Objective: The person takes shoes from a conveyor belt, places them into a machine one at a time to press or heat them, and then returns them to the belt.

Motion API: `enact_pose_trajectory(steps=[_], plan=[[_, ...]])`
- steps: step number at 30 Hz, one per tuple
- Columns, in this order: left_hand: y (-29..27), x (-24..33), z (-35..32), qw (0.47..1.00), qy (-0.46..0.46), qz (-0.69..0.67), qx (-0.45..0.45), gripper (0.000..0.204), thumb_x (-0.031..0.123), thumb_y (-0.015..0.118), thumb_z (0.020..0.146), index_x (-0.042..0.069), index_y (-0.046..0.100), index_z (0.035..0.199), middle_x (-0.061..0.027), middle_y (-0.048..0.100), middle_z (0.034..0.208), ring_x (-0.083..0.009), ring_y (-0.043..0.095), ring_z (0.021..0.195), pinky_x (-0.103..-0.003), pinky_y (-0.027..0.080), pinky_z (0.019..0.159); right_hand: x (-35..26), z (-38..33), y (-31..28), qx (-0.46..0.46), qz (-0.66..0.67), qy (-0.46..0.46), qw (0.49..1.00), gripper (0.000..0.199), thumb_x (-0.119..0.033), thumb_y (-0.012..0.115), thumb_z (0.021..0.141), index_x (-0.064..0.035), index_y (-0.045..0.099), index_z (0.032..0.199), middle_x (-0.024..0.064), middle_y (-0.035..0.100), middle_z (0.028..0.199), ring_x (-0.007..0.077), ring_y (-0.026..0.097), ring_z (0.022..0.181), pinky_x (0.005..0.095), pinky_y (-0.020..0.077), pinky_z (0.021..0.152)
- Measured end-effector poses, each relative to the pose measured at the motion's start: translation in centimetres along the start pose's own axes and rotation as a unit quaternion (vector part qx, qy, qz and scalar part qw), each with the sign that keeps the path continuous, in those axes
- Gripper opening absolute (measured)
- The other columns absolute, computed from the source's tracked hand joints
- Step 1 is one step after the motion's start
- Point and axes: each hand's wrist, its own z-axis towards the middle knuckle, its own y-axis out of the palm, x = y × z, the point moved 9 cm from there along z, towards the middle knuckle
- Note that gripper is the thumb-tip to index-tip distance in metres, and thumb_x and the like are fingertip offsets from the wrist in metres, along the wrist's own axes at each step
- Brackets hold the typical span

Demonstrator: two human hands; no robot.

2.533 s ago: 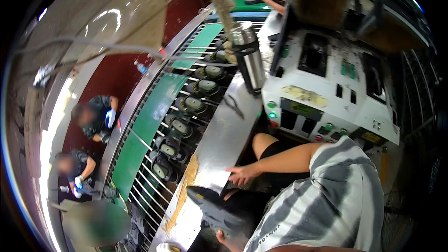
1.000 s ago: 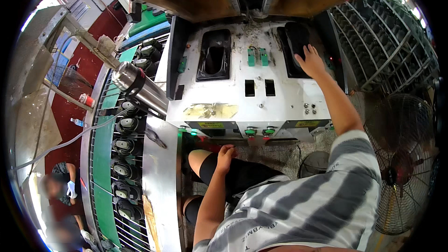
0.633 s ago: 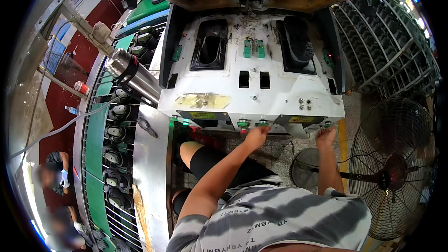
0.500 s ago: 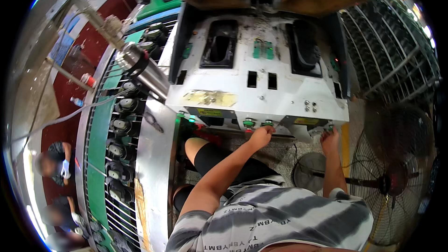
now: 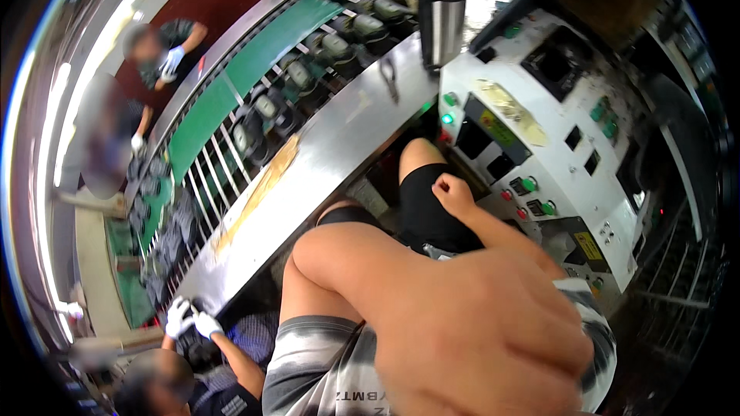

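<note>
My left hand (image 5: 489, 320) is raised very close to the camera, large and blurred, with its bent arm crossing in front of my striped shirt (image 5: 308, 366). How its fingers lie cannot be made out. Over my black-shorted thigh (image 5: 420, 219) hangs my right hand (image 5: 455, 194), its fingers curled in and nothing visible in them. It is apart from the white machine (image 5: 532, 166), whose front carries green buttons (image 5: 548, 207) and red buttons (image 5: 506, 194). A dark mould recess (image 5: 558, 63) shows on the machine's top.
A steel counter (image 5: 308, 173) runs along my left, bearing a steel flask (image 5: 445, 27) and pliers (image 5: 389, 79). Beyond it, shoes (image 5: 335, 46) line a roller rack beside a green conveyor belt (image 5: 243, 81). Gloved co-workers' hands (image 5: 171, 63) are across the line; another gloved pair (image 5: 193, 322) works near the counter's lower-left end.
The view has swung left, toward the conveyor. Both hands have left the machine's front buttons: the left has come up close to the camera, the right has drawn back over my thigh.
</note>
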Motion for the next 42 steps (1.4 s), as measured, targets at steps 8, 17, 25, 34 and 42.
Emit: enact_pose_trajectory(steps=[8, 17, 25, 34, 42], plan=[[-1.1, 7.7, -4.5, 0.998, 0.007, 0.037, -0.047, 0.041, 0.037, 0.041, 0.097, 0.004, 0.053, 0.075, -0.0084, 0.049, 0.068, -0.0237, 0.052, 0.057, -0.032, 0.039, 0.048, -2.0, 3.5, 5.3, 0.008, -0.197, -0.062, 0.978, 0.015, -0.019, 0.067, 0.075, -0.0089, 0.058, 0.069, 0.0091, 0.058, 0.062, 0.0294, 0.059, 0.06, 0.0395, 0.0456, 0.054], [-5.4, 10.5, -5.5, 0.999, 0.007, 0.025, -0.024, 0.032, 0.028, 0.046, 0.095, 0.0, 0.058, 0.082, -0.013, 0.057, 0.076, -0.0277, 0.057, 0.066, -0.034, 0.044, 0.058, -1.0, 3.3, 4.4, 0.054, -0.215, -0.03, 0.975, 0.016, -0.02, 0.065, 0.074, -0.0085, 0.057, 0.068, 0.0105, 0.06, 0.062, 0.0318, 0.06, 0.06, 0.0419, 0.0468, 0.055], [-6.6, 11.9, -5.8, 0.993, 0.04, 0.063, 0.094, 0.03, 0.026, 0.049, 0.094, -0.001, 0.059, 0.085, -0.013, 0.058, 0.079, -0.0272, 0.057, 0.069, -0.034, 0.045, 0.06, -1.2, 3.9, 5.3, 0.043, -0.244, -0.039, 0.968, 0.016, -0.02, 0.065, 0.075, -0.0085, 0.056, 0.067, 0.01, 0.057, 0.061, 0.0321, 0.059, 0.06, 0.0427, 0.0461, 0.056], [-7.9, 10.9, -5.5, 0.989, 0.074, 0.057, 0.113, 0.027, 0.023, 0.051, 0.094, -0.001, 0.061, 0.088, -0.013, 0.06, 0.082, -0.0266, 0.058, 0.072, -0.034, 0.045, 0.063, -0.7, 4.1, 5.1, 0.045, -0.253, -0.042, 0.965, 0.018, -0.019, 0.065, 0.074, -0.0069, 0.055, 0.066, 0.0112, 0.055, 0.058, 0.0328, 0.056, 0.057, 0.0428, 0.0445, 0.054], [-7.0, 8.4, -3.0, 0.99, 0.125, 0.035, 0.062, 0.025, 0.021, 0.054, 0.093, -0.002, 0.063, 0.091, -0.013, 0.061, 0.085, -0.0262, 0.059, 0.075, -0.034, 0.046, 0.066, 0.9, 3.8, 3.7, 0.047, -0.266, -0.056, 0.961, 0.019, -0.018, 0.067, 0.074, -0.0066, 0.054, 0.066, 0.0132, 0.056, 0.059, 0.0327, 0.058, 0.056, 0.0411, 0.0456, 0.053]])
